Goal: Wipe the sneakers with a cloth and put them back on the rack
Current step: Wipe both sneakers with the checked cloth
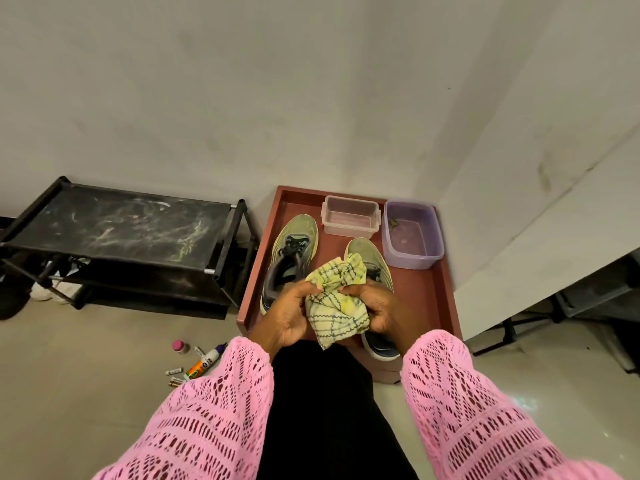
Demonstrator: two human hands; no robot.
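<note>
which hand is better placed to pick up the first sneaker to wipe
Probably left: the left hand sits right over the heel of the left sneaker. Both hands grip the cloth, so the right hand could keep it.

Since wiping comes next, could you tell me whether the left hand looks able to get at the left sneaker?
Probably yes: the left hand hangs just above the left sneaker, nothing between, but it grips the cloth with the right hand.

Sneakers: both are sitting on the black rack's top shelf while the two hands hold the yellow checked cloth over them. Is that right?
Not quite. The head view shows both sneakers in the reddish-brown tray on the floor, beside the black rack, not on its top shelf. The rest stands: the left hand and right hand hold the yellow checked cloth over them.
</note>
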